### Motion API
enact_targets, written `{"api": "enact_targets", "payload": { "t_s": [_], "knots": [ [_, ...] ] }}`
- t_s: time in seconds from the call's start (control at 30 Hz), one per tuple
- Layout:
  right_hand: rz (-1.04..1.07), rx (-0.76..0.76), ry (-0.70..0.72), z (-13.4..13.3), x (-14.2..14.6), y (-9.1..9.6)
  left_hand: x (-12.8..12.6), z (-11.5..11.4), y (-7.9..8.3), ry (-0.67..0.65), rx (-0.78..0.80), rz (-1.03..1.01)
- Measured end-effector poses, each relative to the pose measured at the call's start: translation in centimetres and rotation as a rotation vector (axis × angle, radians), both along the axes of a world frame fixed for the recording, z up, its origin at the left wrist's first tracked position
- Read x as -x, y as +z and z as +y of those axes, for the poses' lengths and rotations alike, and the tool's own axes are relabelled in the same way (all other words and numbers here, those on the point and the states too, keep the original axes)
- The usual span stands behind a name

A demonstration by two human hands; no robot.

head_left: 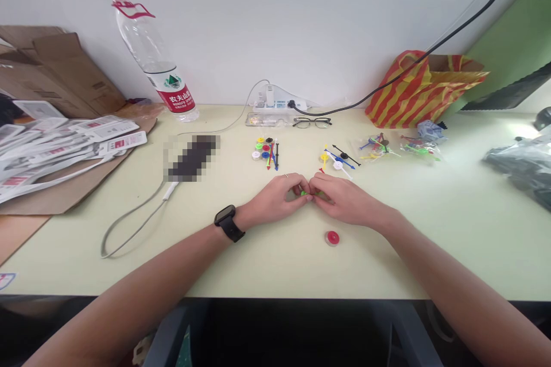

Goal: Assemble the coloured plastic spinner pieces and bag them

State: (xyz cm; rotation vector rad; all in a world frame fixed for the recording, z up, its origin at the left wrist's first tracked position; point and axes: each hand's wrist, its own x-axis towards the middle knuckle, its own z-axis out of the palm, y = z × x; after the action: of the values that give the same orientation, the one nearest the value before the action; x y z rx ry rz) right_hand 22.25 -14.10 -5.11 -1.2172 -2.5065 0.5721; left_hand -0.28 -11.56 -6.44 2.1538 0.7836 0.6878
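My left hand (275, 202) and my right hand (346, 199) meet over the table, fingertips pinched together. Between them is a small green plastic piece (304, 192), mostly hidden by the fingers; its full shape does not show. Just behind my right hand lie plastic spinner arrows with round hubs: a yellow one (324, 157), a black one (344, 156) and a white one (338, 166). A bit of a red arrow (321, 171) shows there too. Farther left are several coloured round discs (266, 148) beside loose arrows (276, 156). A red-topped round piece (332, 238) sits in front of my right hand.
Bagged coloured arrows (379, 146) lie to the right, near a striped bag (424, 89). Glasses (312, 123) and a power strip (279, 104) are by the wall. At left stand a water bottle (157, 63), a cable (129, 206) and a heap of lanyard cards (64, 143).
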Motion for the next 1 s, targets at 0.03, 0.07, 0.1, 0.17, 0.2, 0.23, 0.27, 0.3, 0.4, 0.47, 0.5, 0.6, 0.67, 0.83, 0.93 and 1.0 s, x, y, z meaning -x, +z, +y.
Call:
{"api": "enact_targets", "payload": {
  "t_s": [0.03, 0.07, 0.1, 0.17, 0.2, 0.23, 0.27, 0.3, 0.4, 0.47, 0.5, 0.6, 0.67, 0.83, 0.93, 1.0],
  "knots": [
    [-0.002, 0.000, 0.000, 0.00, 0.00, 0.03, 0.00, 0.02, -0.02, 0.000, 0.000, 0.001],
    [-0.004, 0.003, 0.000, 0.00, 0.00, 0.06, 0.00, 0.03, -0.03, -0.002, 0.001, 0.001],
    [-0.007, 0.005, 0.001, 0.00, 0.00, 0.10, 0.01, 0.05, -0.05, -0.004, 0.001, 0.002],
    [-0.013, 0.011, 0.004, 0.01, 0.00, 0.15, 0.02, 0.07, -0.05, -0.009, -0.001, 0.004],
    [-0.014, 0.012, 0.008, 0.01, -0.01, 0.16, 0.03, 0.07, -0.03, -0.011, -0.003, 0.007],
    [-0.015, 0.012, 0.011, 0.00, -0.02, 0.16, 0.03, 0.06, 0.00, -0.012, -0.004, 0.010],
    [-0.015, 0.011, 0.013, -0.01, -0.04, 0.15, 0.05, 0.03, 0.05, -0.012, -0.006, 0.013],
    [-0.015, 0.009, 0.015, -0.04, -0.04, 0.14, 0.06, 0.00, 0.12, -0.011, -0.007, 0.017],
    [-0.018, 0.005, 0.013, -0.13, -0.04, 0.16, 0.10, -0.12, 0.33, -0.012, -0.010, 0.026],
    [-0.024, 0.004, 0.010, -0.19, -0.02, 0.23, 0.12, -0.17, 0.42, -0.012, -0.012, 0.030],
    [-0.028, 0.005, 0.009, -0.22, -0.01, 0.26, 0.13, -0.18, 0.44, -0.013, -0.014, 0.032],
    [-0.033, 0.005, 0.009, -0.24, -0.03, 0.30, 0.12, -0.15, 0.41, -0.013, -0.020, 0.040],
    [-0.034, 0.007, 0.010, -0.25, -0.06, 0.28, 0.11, -0.12, 0.36, -0.015, -0.020, 0.045],
    [-0.028, 0.010, 0.013, -0.30, -0.07, 0.27, 0.09, -0.08, 0.24, -0.017, -0.013, 0.042],
    [-0.029, 0.006, 0.011, -0.30, -0.02, 0.29, 0.10, -0.09, 0.24, -0.016, -0.013, 0.040],
    [-0.018, 0.005, 0.010, -0.22, -0.04, 0.25, 0.11, -0.10, 0.27, -0.017, -0.014, 0.039]
  ]
}}
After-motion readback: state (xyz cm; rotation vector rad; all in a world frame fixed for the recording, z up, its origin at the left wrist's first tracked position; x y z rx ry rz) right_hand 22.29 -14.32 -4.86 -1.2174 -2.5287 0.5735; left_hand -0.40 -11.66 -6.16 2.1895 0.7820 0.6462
